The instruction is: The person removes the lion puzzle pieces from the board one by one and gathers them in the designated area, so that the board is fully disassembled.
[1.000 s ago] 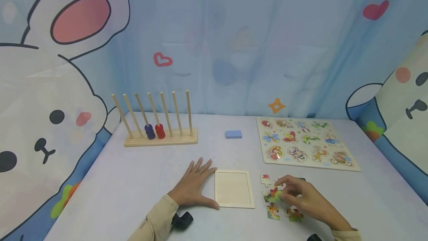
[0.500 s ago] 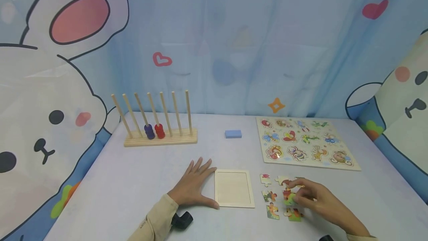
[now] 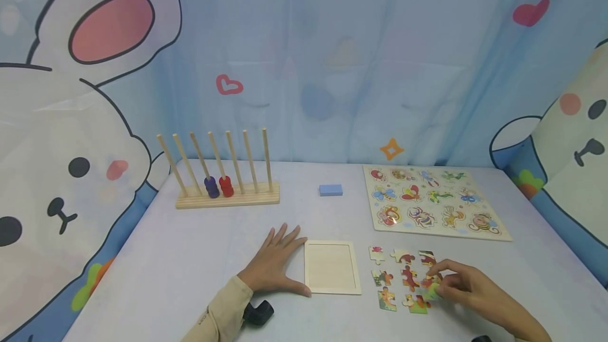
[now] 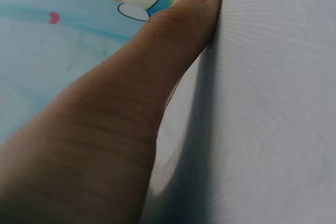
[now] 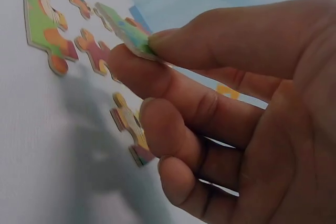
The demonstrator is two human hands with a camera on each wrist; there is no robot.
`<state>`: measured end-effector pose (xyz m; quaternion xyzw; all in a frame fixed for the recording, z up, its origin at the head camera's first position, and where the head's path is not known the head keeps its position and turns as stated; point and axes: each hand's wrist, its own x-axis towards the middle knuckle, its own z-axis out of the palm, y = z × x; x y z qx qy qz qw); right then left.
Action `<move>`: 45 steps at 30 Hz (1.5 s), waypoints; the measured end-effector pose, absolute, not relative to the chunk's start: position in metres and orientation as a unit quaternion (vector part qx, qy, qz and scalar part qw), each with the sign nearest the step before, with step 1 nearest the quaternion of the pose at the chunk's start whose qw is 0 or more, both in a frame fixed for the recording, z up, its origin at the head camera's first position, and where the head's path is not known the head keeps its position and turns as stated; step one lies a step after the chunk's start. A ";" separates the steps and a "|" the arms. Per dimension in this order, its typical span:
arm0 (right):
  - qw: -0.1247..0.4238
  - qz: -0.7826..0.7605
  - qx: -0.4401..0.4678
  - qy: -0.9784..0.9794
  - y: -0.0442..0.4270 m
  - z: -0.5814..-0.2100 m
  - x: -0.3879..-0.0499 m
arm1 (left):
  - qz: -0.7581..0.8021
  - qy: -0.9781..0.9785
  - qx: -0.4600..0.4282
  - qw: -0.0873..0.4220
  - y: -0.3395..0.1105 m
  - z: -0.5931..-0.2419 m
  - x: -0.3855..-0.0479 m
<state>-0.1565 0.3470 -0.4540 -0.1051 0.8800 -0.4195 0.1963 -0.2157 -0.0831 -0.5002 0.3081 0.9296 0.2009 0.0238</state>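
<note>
My left hand (image 3: 273,265) rests at the left side of a square wooden puzzle tray (image 3: 332,293), fingers spread and thumb and fingertips at its edge. In the left wrist view the straight thumb (image 4: 173,30) reaches the tray's edge. Between thumb and fingers, my right hand (image 3: 475,292) pinches a green and red puzzle piece (image 3: 431,291), tilted above the table in the right wrist view. Several loose puzzle pieces (image 3: 409,277) lie in loose rows between the tray and this hand. One piece with green and orange (image 5: 39,24) lies nearby in the right wrist view.
Behind the pieces lies a large insect picture board (image 3: 437,199). A small blue block (image 3: 330,190) sits at the back middle. At the back left stands a wooden peg rack (image 3: 228,202) with blue and red beads. A patterned curtain (image 3: 304,67) closes the far side.
My right hand has moved to the right with the pinched puzzle piece, uncovering pieces in the middle and right columns. The left hand stays at the tray.
</note>
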 end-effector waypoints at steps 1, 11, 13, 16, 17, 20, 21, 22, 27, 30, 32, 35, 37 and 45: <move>0.201 -0.419 -0.105 0.879 0.349 -0.454 -0.156 | 0.201 0.930 0.308 0.023 -0.083 -0.500 -0.216; 0.230 -0.422 -0.077 0.874 0.365 -0.459 -0.152 | 0.197 0.931 0.308 0.022 -0.083 -0.500 -0.215; 0.234 -0.422 -0.078 0.872 0.367 -0.460 -0.151 | 0.197 0.931 0.306 0.024 -0.083 -0.500 -0.215; 0.242 -0.425 -0.076 0.869 0.370 -0.462 -0.150 | 0.198 0.931 0.305 0.027 -0.082 -0.500 -0.215; 0.244 -0.425 -0.078 0.868 0.371 -0.462 -0.150 | 0.199 0.931 0.304 0.027 -0.082 -0.500 -0.215; 0.255 -0.435 -0.084 0.859 0.375 -0.463 -0.150 | 0.201 0.931 0.303 0.030 -0.082 -0.499 -0.215; 0.261 -0.440 -0.088 0.855 0.376 -0.463 -0.150 | 0.202 0.931 0.304 0.030 -0.082 -0.499 -0.215; 0.265 -0.443 -0.090 0.851 0.377 -0.464 -0.150 | 0.202 0.931 0.304 0.030 -0.082 -0.499 -0.215; 0.279 -0.453 -0.107 0.840 0.380 -0.465 -0.149 | 0.203 0.930 0.306 0.028 -0.083 -0.499 -0.215; 0.273 -0.446 -0.111 0.845 0.378 -0.466 -0.149 | 0.204 0.930 0.304 0.029 -0.083 -0.499 -0.215; 0.269 -0.437 -0.108 0.851 0.377 -0.467 -0.149 | 0.204 0.930 0.304 0.029 -0.083 -0.499 -0.215; 0.264 -0.428 -0.106 0.858 0.376 -0.467 -0.149 | 0.206 0.930 0.304 0.029 -0.083 -0.499 -0.214; 0.261 -0.425 -0.102 0.861 0.375 -0.467 -0.149 | 0.206 0.930 0.304 0.029 -0.083 -0.499 -0.214; 0.249 -0.421 -0.083 0.868 0.370 -0.467 -0.149 | 0.201 0.931 0.305 0.023 -0.083 -0.501 -0.215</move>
